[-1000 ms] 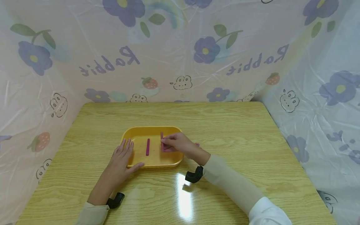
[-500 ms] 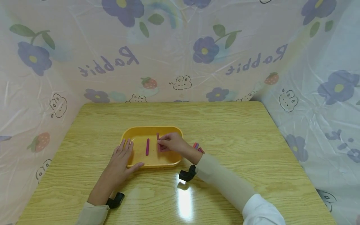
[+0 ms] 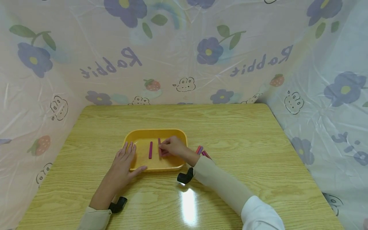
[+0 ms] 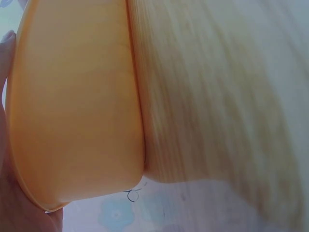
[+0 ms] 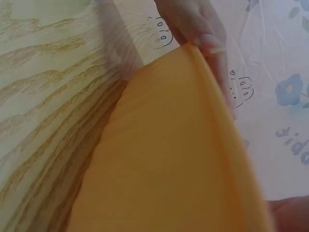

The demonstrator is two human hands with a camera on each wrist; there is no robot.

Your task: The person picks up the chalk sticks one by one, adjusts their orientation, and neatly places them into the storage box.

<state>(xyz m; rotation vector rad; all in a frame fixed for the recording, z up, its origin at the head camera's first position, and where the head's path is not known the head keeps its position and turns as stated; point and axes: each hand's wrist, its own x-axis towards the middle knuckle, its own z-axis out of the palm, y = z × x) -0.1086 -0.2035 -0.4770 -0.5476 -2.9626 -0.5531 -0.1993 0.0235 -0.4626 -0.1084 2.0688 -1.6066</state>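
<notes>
A yellow-orange plastic tray (image 3: 168, 163) stands on the table in the head view. One magenta stick (image 3: 150, 150) lies on its floor, pointing away from the person. Just right of it, the right hand (image 3: 173, 147) pinches a dark red stick (image 3: 159, 141) between thumb and fingers, inside the tray. Whether that stick touches the floor cannot be told. The left hand (image 3: 125, 161) rests on the tray's left end, fingers extended over the rim and thumb along the near edge. Both wrist views are mostly filled by the tray's outer wall (image 4: 77, 106), so the sticks are hidden there.
Several loose sticks lie on the wooden table (image 3: 244, 137) right of the tray, partly behind the right forearm: a red stick (image 3: 198, 149) and a magenta stick (image 3: 204, 154) among them. Patterned sheeting (image 3: 172, 48) hangs behind and beside the table.
The right hand has moved left within the tray, bringing the dark red stick closer to the magenta one. More loose sticks show beside the forearm. The left hand stays put.
</notes>
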